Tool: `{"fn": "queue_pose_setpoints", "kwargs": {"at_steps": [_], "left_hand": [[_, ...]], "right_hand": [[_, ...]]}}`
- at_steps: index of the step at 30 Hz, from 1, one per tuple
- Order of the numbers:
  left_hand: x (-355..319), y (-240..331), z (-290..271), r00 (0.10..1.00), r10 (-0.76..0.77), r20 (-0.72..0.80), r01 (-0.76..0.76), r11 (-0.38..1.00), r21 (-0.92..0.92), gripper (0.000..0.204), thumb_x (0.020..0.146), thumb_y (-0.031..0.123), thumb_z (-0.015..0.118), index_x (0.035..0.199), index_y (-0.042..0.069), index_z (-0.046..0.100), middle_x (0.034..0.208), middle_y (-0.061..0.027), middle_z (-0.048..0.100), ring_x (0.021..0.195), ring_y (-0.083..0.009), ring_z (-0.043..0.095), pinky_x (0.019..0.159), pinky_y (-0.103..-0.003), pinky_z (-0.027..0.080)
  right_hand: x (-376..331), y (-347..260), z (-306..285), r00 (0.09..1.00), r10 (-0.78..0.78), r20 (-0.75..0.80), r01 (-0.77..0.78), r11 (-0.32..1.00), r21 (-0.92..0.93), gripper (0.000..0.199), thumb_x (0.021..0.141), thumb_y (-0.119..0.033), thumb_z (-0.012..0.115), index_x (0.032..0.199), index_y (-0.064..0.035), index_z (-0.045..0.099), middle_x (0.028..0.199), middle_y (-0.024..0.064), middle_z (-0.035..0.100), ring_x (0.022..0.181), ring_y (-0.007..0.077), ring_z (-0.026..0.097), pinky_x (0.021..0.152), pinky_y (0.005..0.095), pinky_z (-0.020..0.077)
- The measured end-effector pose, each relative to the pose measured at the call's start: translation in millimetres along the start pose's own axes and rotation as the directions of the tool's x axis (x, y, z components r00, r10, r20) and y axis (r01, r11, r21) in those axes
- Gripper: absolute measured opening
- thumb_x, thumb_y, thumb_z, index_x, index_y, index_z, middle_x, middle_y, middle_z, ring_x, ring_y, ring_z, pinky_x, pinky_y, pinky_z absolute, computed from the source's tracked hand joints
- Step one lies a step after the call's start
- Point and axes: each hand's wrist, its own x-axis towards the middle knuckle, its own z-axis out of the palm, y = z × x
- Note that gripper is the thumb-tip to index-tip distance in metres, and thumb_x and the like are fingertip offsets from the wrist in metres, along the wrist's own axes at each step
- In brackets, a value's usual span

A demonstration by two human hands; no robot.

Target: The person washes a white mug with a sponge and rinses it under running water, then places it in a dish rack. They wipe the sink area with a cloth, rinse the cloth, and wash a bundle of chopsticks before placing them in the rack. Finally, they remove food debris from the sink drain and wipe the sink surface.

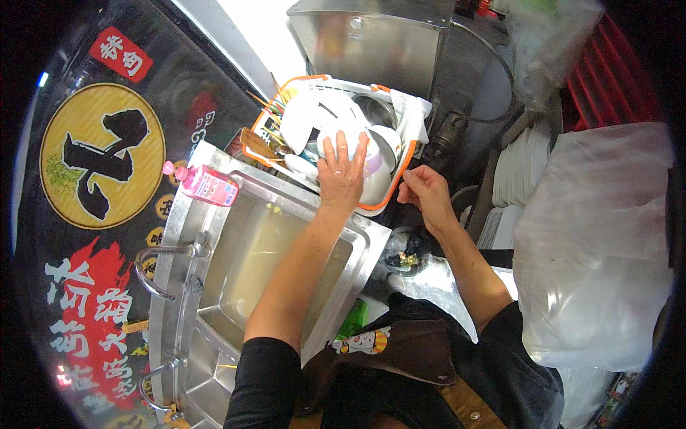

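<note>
Nearest of all, the person's dark sleeves and brown apron fill the lower edge, and both forearms reach up and away from the body. Below the left forearm lies a steel sink [214,286] with cloudy water in its basin, two curved taps [153,272] on its left rim and a pink bottle of dish soap [207,184] lying at its far corner, close to hand for washing. Further out, the left hand [341,175] rests palm down, fingers spread, on a white bowl [357,154] turned upside down, seemingly so that it drains. That bowl sits in a white dish basket with an orange rim [400,175], just beyond the sink, among other white bowls and some chopsticks. The right hand [426,189] hangs just beside the basket's right edge, fingers loosely curled on nothing I can make out. Right of it stand stacked white plates [525,171] and a big clear plastic bag [600,243]; behind the basket is a steel box [371,39].
</note>
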Motion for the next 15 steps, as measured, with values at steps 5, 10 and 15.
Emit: {"fn": "queue_pose_setpoints", "kwargs": {"at_steps": [5,10,15], "left_hand": [[-6,-5,-9,0.988,-0.005,0.156,0.044,0.967,-0.25,0.063,0.075,0.018,0.071,0.133,0.014,0.049,0.126,-0.0205,0.049,0.114,-0.0406,0.047,0.074,-0.045,0.047],[4,-28,-17,0.985,-0.026,0.171,0.13,0.763,-0.633,0.049,0.078,0.023,0.071,0.122,0.009,0.054,0.121,-0.0143,0.053,0.113,-0.0348,0.049,0.085,-0.046,0.049],[32,-86,18,0.97,-0.18,0.164,0.24,0.821,-0.518,0.032,0.079,0.015,0.067,0.11,0.007,0.062,0.116,-0.0167,0.057,0.111,-0.0347,0.051,0.09,-0.043,0.045]], "right_hand": [[5,6,4,1.0,0.009,-0.008,-0.009,1.0,-0.005,0.019,0.094,-0.02,0.061,0.085,-0.0038,0.057,0.067,0.0028,0.062,0.058,0.0096,0.057,0.057,0.0235,0.0478],[15,21,12,0.997,-0.076,0.013,0.077,0.989,-0.123,0.017,0.093,-0.016,0.062,0.083,-0.003,0.057,0.066,0.0019,0.061,0.058,0.0085,0.056,0.056,0.0228,0.0456],[18,32,19,0.988,-0.142,0.063,0.155,0.896,-0.415,0.014,0.091,-0.011,0.062,0.081,-0.0029,0.055,0.064,-0.0009,0.057,0.056,0.0066,0.05,0.055,0.0221,0.0414]]}}
